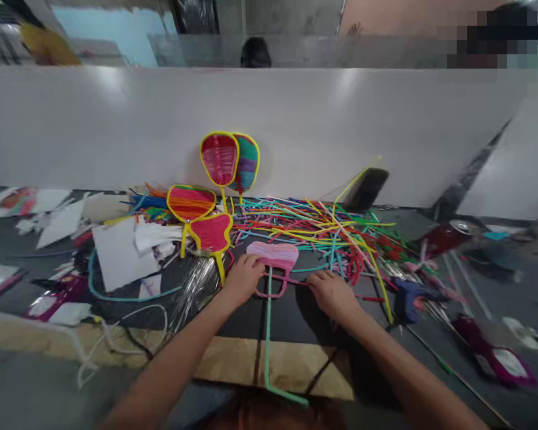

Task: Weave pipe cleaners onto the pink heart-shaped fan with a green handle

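Left hand (244, 278) is curled down over the near-left edge of the pink fan head (273, 254), fingertips pressing it onto the desk (296, 316). Right hand (334, 292) sits just right of it, fingers narrowed to a pinch on a pink strand (296, 282) that runs back to the loose pink loop (272, 291) under the head. Blur hides the exact fingertip contact. Teal stem (268, 334) runs from btw the two hands toward the person, over the cardboard strip (233, 361).

Risks, as I judge them:
- The weave seems pinned only by the left hand's press. A hard or sideways tug from the right hand would prob. skew the head or bunch the rows, esp. on the edge nearest the right hand.
- Strand looks thin & bendy. A sharp pull could kink it, or it slips the pinch & the loop springs open.
- Pile of coloured sticks (323, 230) lies just beyond & right of the right hand. The strand could snag one & drag others in.
- Red fan (211, 233) & clear wrap (197, 286) sit just left of the left hand. A wrist shift could shove them into the work.
- Blue tool (407, 295) lies right of the right hand, too blurred to identify. A wide forearm sweep might knock it.
- Stem end reaches close to the body. A bump there could lever the head out from under the left hand.
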